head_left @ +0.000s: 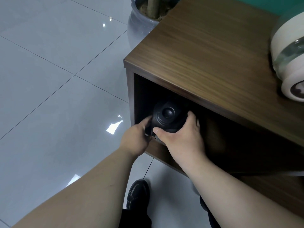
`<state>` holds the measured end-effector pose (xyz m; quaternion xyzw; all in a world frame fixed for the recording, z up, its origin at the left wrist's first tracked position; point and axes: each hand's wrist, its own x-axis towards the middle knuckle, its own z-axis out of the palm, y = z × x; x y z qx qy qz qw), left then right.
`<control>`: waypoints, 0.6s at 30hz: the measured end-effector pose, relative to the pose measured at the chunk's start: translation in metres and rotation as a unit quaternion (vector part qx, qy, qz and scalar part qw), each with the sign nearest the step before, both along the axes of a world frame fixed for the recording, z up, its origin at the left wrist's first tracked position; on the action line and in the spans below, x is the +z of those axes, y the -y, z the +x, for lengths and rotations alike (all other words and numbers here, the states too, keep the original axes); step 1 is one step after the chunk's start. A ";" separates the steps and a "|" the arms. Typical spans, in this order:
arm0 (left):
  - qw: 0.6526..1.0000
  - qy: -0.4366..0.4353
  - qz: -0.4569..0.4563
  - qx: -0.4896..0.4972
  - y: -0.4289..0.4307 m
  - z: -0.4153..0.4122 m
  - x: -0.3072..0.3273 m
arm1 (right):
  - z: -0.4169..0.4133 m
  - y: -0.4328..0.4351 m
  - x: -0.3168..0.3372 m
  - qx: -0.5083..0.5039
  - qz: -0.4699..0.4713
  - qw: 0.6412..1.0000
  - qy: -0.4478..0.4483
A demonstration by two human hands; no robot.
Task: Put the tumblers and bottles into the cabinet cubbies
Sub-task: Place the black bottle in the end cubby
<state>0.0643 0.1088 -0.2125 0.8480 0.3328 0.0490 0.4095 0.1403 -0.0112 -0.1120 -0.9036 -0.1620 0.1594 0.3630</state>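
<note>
A black tumbler (166, 116) with a round domed lid stands at the front left of a dark cabinet cubby (141, 96). Both hands grip it. My left hand (136, 139) holds its left side, fingers wrapped around the body. My right hand (182, 137) clasps its right side, thumb across the front and fingers behind. The tumbler's lower part is hidden by my hands. On the wooden cabinet top (205, 51) at the far right lies a cream and glass bottle (289, 63), partly cut off by the frame edge.
A grey ceramic planter (139, 25) with a plant stem stands on the floor behind the cabinet's left corner. Glossy grey floor tiles (57, 79) spread to the left. My black shoe (138, 193) is on the floor in front of the cabinet.
</note>
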 end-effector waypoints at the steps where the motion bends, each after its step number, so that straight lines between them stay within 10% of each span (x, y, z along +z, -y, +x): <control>1: 1.000 0.000 -0.003 -0.002 0.001 -0.001 0.002 | 0.000 0.001 0.000 0.004 -0.007 1.000 -0.005; 18: 0.988 -0.126 -0.089 -0.032 0.030 -0.035 0.092 | -0.031 0.103 0.060 0.000 0.030 0.996 -0.083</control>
